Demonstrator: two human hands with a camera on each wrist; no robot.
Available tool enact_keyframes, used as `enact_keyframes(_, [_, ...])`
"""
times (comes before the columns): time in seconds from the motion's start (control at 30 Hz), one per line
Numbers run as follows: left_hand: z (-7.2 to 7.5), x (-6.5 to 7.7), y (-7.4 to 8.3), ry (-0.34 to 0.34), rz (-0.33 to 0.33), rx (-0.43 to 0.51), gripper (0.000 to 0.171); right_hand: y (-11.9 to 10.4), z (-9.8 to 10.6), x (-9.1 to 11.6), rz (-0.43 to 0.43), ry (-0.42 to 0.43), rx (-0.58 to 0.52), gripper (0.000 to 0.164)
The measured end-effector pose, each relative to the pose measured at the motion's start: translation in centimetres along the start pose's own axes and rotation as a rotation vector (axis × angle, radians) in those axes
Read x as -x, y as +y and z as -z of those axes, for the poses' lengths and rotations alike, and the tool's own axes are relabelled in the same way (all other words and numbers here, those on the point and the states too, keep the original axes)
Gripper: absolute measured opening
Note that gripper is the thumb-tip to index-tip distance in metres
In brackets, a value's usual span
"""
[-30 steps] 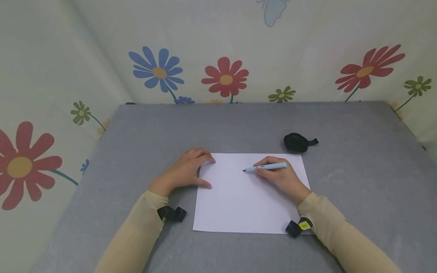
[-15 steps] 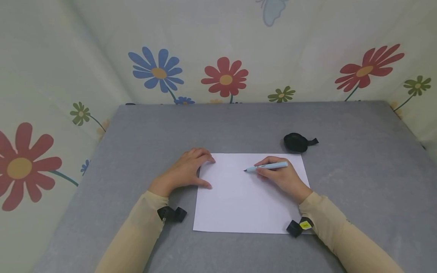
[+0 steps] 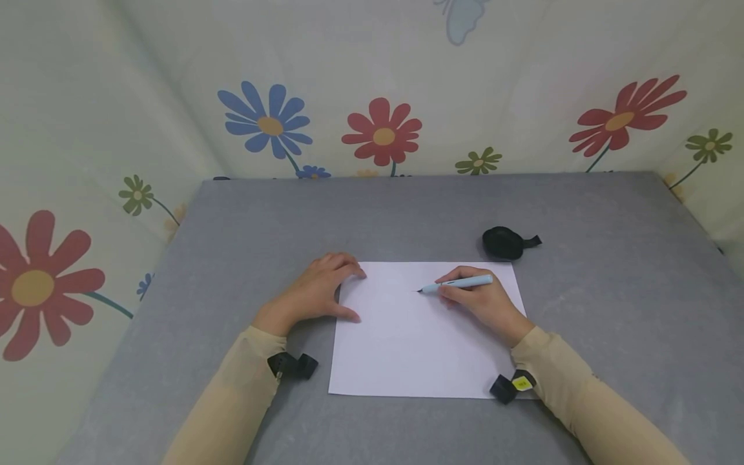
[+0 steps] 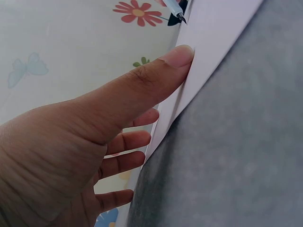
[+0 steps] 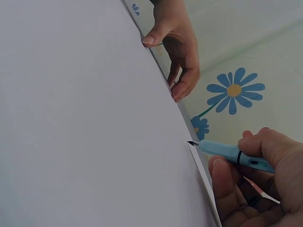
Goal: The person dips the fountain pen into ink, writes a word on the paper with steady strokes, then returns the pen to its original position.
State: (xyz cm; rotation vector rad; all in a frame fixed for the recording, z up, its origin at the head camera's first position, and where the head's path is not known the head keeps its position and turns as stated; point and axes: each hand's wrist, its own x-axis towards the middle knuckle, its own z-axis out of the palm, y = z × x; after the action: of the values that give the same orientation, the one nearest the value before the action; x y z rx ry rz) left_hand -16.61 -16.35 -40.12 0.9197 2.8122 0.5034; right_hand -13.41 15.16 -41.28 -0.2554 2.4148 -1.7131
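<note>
A white sheet of paper (image 3: 401, 355) lies on the grey table. My right hand (image 3: 482, 303) pinches a light blue fountain pen (image 3: 465, 282) between thumb and fingers, its dark nib touching the sheet near the upper middle. A short thin dark line runs left from the nib. My left hand (image 3: 314, 287) rests at the sheet's left edge, thumb and fingertips on the paper, fingers spread and relaxed. In the left wrist view the thumb (image 4: 177, 56) presses on the paper's edge. The right wrist view shows the pen (image 5: 222, 150) gripped well behind the nib.
A round black object with a short strap (image 3: 503, 243) sits beyond the sheet's upper right corner. The grey table (image 3: 349, 213) reaches back to a pale curtain (image 3: 523, 84) printed with flowers. Black wrist cameras (image 3: 307, 366) are worn on both sleeves.
My right hand has slid slightly to the right with the pen, and a short line now shows left of the nib. The left hand and the paper have stayed in place.
</note>
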Motion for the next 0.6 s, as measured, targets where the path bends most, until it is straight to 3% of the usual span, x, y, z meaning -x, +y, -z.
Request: enact_keyframes(0.6, [-0.01, 0.03, -0.08, 0.003, -0.004, 0.003, 0.073, 0.31, 0.37, 0.07, -0.022, 0.009, 0.013, 0.016])
